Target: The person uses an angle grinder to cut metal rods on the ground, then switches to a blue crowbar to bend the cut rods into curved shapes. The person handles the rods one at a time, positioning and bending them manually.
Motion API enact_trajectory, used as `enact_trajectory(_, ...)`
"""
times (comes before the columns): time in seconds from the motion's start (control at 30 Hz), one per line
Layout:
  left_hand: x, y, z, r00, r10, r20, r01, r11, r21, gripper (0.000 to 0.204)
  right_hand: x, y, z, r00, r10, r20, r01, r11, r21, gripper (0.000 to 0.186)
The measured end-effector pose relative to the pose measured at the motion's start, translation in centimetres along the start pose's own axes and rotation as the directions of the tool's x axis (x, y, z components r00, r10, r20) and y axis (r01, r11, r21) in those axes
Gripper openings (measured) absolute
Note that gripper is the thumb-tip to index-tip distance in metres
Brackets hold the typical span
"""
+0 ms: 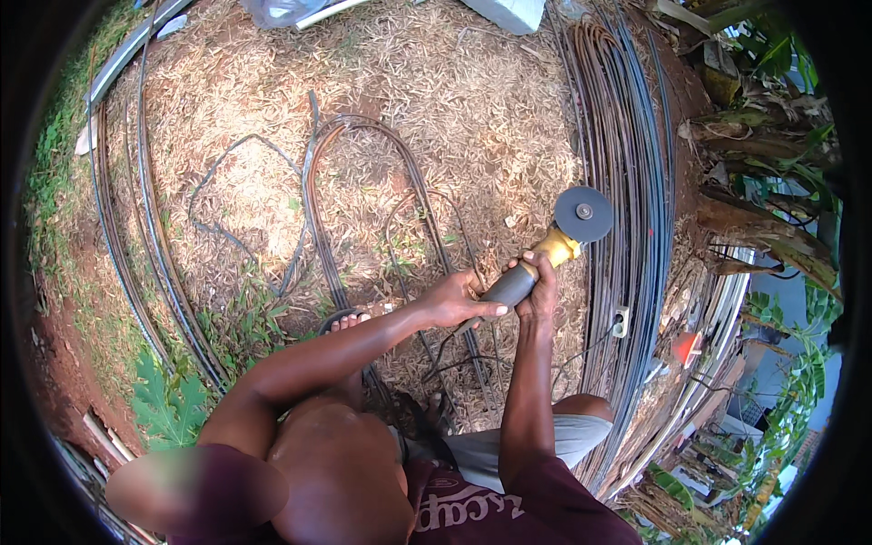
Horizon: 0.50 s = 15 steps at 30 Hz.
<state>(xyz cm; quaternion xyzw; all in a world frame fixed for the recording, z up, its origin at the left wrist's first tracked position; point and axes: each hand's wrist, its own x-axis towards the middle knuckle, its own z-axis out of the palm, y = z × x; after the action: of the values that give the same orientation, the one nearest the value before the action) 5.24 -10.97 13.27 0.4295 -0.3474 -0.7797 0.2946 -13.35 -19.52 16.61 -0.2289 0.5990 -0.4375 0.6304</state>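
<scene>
The left hand clasps the rear of the angle grinder, just toward three o'clock from centre; the right hand grips nearer its yellow head, some fingers hidden. Its dark disc points to two o'clock. Upside-down pale lettering on the maroon shirt sits at six; a blurred patch hides something toward eight.

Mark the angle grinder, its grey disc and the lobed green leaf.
Angle grinder (555, 246): head view, on yellow housing.
Grey disc (575, 219): head view, on flat face.
Lobed green leaf (170, 404): head view, mid-blade.
</scene>
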Motion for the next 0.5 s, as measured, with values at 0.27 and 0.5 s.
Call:
enact_trajectory(0.27, 1.3, -0.2, 4.8, 0.940, -0.213, 0.265, 0.217, 0.976, 0.017, 0.107, -2.0, 1.2, -4.9, 0.987, 0.058, 0.149, -0.098, 0.956, 0.276, 0.031)
enact_trajectory(0.5, 0.8, 0.2, 8.9, 0.980, -0.195, 0.029, 0.192, 0.977, 0.093, 0.069, -3.4, 0.0, -4.9, 0.965, 0.140, 0.221, -0.177, 0.971, 0.159, 0.046)
